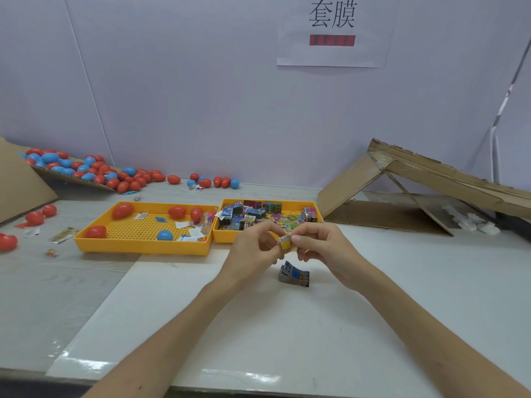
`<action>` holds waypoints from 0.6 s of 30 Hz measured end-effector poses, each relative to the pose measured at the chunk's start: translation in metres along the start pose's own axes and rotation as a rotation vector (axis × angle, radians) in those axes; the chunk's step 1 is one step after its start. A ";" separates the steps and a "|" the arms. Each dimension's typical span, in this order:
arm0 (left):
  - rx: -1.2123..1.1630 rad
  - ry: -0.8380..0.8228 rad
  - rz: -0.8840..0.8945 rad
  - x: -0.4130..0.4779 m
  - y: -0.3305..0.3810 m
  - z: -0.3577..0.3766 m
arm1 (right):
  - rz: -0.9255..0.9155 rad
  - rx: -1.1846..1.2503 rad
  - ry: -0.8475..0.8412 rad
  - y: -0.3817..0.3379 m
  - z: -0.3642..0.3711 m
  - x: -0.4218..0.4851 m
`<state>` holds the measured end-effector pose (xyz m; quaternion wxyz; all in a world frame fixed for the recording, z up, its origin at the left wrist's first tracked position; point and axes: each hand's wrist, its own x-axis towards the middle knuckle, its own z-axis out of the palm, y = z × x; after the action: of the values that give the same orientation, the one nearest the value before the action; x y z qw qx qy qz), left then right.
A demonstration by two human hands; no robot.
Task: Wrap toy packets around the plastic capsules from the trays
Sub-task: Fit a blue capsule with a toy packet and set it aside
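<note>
My left hand (253, 248) and my right hand (321, 248) meet above the white mat and pinch a small yellow toy packet (286, 243) between their fingertips. A blue and silver packet (294, 274) lies on the mat just below them. The left yellow tray (143, 248) holds three red capsules (122, 211), a blue capsule (165, 235) and paper scraps. The right yellow tray (230, 239) is full of several toy packets (253, 214).
A heap of red and blue capsules (94, 170) spills from a cardboard ramp at the back left. Loose red capsules (34, 218) and a flat packet (61, 235) lie on the left of the table. A folded cardboard box (402, 191) stands at the right.
</note>
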<state>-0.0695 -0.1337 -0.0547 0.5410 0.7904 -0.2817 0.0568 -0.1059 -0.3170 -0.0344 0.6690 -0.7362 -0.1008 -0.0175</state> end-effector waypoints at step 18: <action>-0.201 -0.116 -0.196 0.005 -0.002 -0.005 | 0.007 0.020 -0.012 0.000 0.000 -0.001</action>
<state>-0.0638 -0.1309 -0.0525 0.6030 0.7581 -0.2383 -0.0706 -0.1072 -0.3169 -0.0346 0.6759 -0.7298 -0.1025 -0.0100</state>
